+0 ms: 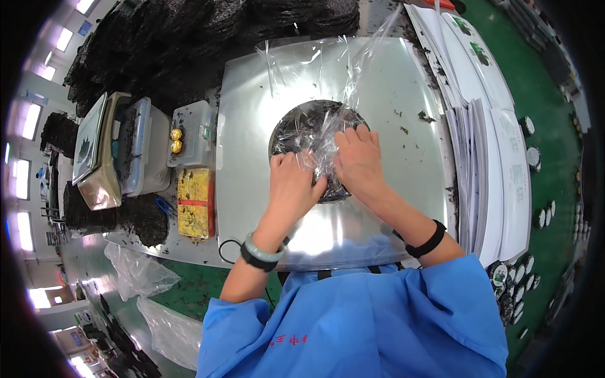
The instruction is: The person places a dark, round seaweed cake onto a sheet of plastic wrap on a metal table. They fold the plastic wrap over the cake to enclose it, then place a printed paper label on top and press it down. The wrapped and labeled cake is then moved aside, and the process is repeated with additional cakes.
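Note:
A clear plastic bag (326, 127) lies over a round dark opening (302, 118) in a shiny metal tabletop (246, 179). Dark, flaky material shows beneath and through the film, and the bag's upper part spreads toward the far edge. At the opening's near left, my left hand (293, 182) presses on the film with curled fingers, its thumb toward the middle. My right hand (360, 160) grips gathered film at the opening's right side. A bangle and a black band circle my left wrist; another black band is on my right forearm.
Dark, stacked sheets (212, 28) rise behind the metal top. At left are a lidded clear plastic box (194, 134) with gold-wrapped balls, a yellow block (194, 203) with red tape, and a larger plastic bin (153, 146). Stacked white printed bags (501, 141) line the right edge.

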Tool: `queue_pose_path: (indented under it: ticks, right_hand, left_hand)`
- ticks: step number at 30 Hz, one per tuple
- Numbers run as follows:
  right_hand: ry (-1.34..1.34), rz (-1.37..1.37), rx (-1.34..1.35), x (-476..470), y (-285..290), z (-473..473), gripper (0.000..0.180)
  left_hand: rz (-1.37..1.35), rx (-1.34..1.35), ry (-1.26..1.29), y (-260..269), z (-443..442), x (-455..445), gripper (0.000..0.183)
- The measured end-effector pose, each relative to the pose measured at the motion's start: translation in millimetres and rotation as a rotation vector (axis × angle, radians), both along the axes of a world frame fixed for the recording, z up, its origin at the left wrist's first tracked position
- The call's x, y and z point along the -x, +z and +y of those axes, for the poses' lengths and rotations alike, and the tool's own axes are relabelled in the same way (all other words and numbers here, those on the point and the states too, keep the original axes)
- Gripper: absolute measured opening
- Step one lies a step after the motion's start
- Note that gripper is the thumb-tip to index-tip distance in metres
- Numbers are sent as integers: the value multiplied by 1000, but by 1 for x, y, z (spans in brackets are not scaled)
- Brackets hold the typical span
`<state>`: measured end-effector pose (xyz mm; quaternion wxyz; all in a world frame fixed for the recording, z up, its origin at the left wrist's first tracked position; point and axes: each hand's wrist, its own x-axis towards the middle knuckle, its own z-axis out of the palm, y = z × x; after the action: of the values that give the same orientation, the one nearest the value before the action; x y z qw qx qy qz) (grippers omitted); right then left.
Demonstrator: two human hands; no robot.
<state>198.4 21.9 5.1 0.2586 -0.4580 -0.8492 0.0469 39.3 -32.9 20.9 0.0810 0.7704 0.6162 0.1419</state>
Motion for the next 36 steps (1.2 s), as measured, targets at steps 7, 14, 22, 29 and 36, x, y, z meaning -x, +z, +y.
queue_pose_path:
  ticks: [7,14,22,29,36]
  right_hand:
    - [53,32,355,-15,19,8,43]
    - [77,706,167,-5,10,42,41]
    - [265,668,184,-6,-8,31,47]
    - [302,386,279,2,5,29,24]
    - [244,52,-55,16,-17,37,15]
  left_hand:
    - [-246,-319,284,-7,25,-7,122]
    - [-305,-225,260,-8,32,-9,127]
    - [-608,73,-31,-2,42,23,67]
    - [-277,-133,142,-14,41,5,56]
    - [-383,96,-183,10,25,24,81]
